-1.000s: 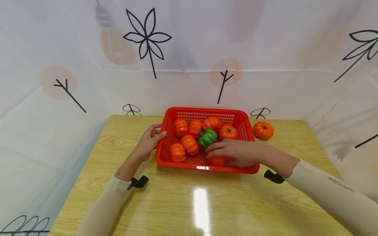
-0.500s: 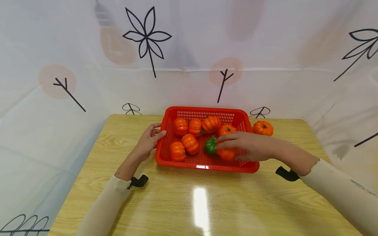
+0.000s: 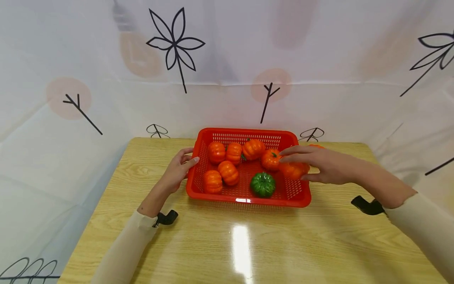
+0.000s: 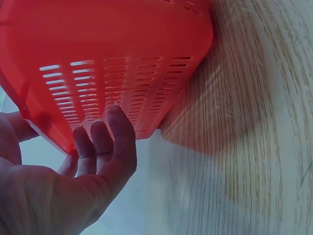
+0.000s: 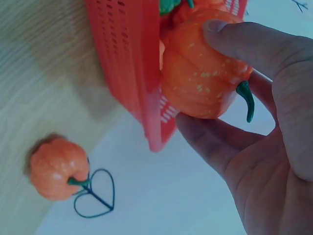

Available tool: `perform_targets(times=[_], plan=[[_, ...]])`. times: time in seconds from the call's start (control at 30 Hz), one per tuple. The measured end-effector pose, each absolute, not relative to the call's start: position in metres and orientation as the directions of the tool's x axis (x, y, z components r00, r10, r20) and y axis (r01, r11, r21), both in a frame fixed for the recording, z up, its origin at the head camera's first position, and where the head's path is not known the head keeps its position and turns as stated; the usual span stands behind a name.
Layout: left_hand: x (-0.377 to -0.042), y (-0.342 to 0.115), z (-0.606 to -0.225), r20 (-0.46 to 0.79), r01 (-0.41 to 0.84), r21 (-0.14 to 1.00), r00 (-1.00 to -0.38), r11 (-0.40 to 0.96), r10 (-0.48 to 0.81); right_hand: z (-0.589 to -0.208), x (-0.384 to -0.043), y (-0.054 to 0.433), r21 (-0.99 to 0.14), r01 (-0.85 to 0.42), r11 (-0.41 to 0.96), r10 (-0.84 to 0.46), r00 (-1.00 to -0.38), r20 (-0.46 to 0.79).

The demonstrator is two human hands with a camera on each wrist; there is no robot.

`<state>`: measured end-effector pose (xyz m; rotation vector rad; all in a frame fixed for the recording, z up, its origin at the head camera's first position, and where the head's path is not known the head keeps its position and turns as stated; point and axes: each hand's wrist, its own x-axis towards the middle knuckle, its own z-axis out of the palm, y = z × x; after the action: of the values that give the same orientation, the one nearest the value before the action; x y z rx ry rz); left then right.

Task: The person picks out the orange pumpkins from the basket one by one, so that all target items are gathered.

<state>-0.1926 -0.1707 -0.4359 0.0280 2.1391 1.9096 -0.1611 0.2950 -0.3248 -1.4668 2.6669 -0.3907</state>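
Observation:
My right hand [image 3: 326, 165] grips a small orange pumpkin [image 5: 203, 68] between thumb and fingers, level with the right rim of the red basket [image 3: 244, 201]. Its green stem points toward my palm in the right wrist view. At the basket's left side, my left hand [image 3: 179, 169] holds the rim, thumb on top and fingers curled against the slotted outer wall [image 4: 122, 83]. Inside the basket lie a green pumpkin [image 3: 263, 184] near the front and several orange pumpkins [image 3: 228, 172] to the left and back.
Another orange pumpkin [image 5: 59, 169] sits on the wooden table [image 3: 198, 244], just outside the basket's right side; my right hand mostly covers it in the head view. A pale cloth [image 3: 227, 102] with plant drawings hangs behind the table.
My right hand has lifted an orange pumpkin from the basket's front right and carried it rightward to the rim. The green pumpkin has rolled forward and right. My left hand has stayed put.

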Motion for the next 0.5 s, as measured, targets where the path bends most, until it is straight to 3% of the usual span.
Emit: perform_targets(times=[0.2,0.5], plan=[[-0.192,-0.17,-0.436,-0.192,-0.171,0.978,-0.962,0.117,0.194,-0.321,-0.165,0.309,-0.219,-0.82,0.529,-0.824,-0.558,0.097],[-0.192,-0.171,-0.438,-0.193,-0.171,0.977,-0.962,0.125,0.191,-0.328,-0.177,0.339,-0.209,-0.758,0.618,-0.753,-0.647,0.119]])
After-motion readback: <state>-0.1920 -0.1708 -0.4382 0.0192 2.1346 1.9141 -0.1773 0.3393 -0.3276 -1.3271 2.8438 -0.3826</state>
